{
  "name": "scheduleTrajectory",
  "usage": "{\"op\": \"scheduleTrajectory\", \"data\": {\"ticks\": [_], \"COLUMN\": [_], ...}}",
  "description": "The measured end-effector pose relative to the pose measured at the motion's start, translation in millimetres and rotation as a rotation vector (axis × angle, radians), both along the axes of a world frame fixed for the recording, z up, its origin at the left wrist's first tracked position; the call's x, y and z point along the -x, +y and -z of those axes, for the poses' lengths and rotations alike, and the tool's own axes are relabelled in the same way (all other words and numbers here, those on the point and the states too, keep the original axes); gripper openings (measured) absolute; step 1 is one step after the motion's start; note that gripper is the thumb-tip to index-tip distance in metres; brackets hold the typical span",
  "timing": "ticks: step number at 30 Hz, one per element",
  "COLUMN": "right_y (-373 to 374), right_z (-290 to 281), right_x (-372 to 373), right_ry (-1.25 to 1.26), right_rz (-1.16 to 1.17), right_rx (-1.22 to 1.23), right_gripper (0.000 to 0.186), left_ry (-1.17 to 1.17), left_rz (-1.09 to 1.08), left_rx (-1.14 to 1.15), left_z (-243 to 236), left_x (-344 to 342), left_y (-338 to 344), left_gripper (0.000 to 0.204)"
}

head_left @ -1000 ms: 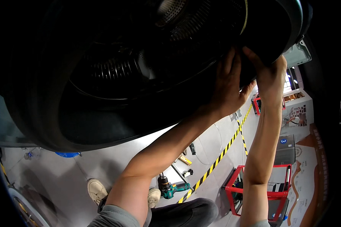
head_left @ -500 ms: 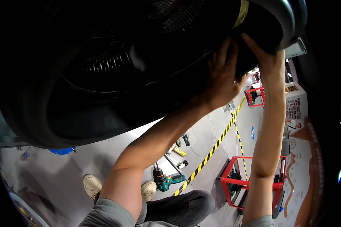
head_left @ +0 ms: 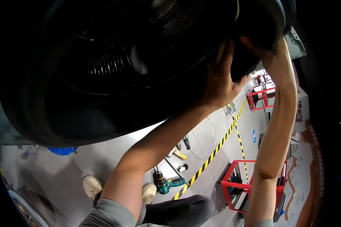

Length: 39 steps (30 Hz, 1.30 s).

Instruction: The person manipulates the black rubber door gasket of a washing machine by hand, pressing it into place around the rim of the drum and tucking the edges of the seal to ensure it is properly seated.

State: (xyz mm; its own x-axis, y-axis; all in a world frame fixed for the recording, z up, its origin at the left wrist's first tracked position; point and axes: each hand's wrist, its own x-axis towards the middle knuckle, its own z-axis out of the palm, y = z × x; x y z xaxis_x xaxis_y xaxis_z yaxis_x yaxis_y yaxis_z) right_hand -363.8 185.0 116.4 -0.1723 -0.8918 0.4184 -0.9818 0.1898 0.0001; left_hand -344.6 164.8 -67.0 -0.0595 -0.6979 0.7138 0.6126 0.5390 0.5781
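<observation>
Above me is a large black ring, likely a rubber gasket (head_left: 49, 113), around a dark interior with slotted metal (head_left: 104, 66) and a thin yellowish strip (head_left: 237, 9). My left hand (head_left: 221, 75) reaches up with its fingers extended against the dark inner surface at the lower right, thumb apart. My right hand (head_left: 276, 56) is just right of it, gripping the ring's right rim, one digit reaching inside and the other fingertips hidden behind the rim. A pale metal plate (head_left: 295, 39) juts out beside it.
Below are my shoes (head_left: 93, 187), a green-black drill (head_left: 165, 183), assorted tools (head_left: 178, 154), a blue round object (head_left: 62, 150) and striped floor tape (head_left: 206, 160). Red frame carts (head_left: 235, 183) stand at right, near and far, beside a printed wall board (head_left: 299, 181).
Compared with a second ago, both hands and the ring sit higher in view. In the last half second my right wrist and forearm have shifted rightward, while my left hand has barely moved.
</observation>
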Motion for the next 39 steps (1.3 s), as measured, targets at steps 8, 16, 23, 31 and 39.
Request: {"op": "scheduleTrajectory", "data": {"ticks": [8,16,23,31,39], "right_y": [5.2,9.2,8.5,3.7,3.1], "right_z": [12.4,4.8,15.8,12.9,16.6], "right_x": [5.8,1.8,-7.5,-28.2,-15.8], "right_ry": [-0.158,-0.228,-0.18,0.042,0.011], "right_rz": [-0.008,-0.09,0.041,-0.002,-0.053], "right_rx": [0.108,0.045,0.216,0.088,0.185], "right_gripper": [0.045,0.031,0.03,0.031,0.026], "left_ry": [-0.102,-0.09,-0.048,-0.061,-0.101], "left_rz": [0.063,0.1,0.093,0.185,0.068], "left_rx": [0.03,0.037,-0.001,-0.004,0.045], "left_z": [-6.6,-7.3,-7.9,-10.9,-12.8], "left_x": [-11.6,-12.7,-15.5,-22.1,-20.5], "left_y": [-11.1,-9.1,-8.1,-8.6,-13.7], "left_gripper": [0.099,0.105,0.112,0.107,0.101]}}
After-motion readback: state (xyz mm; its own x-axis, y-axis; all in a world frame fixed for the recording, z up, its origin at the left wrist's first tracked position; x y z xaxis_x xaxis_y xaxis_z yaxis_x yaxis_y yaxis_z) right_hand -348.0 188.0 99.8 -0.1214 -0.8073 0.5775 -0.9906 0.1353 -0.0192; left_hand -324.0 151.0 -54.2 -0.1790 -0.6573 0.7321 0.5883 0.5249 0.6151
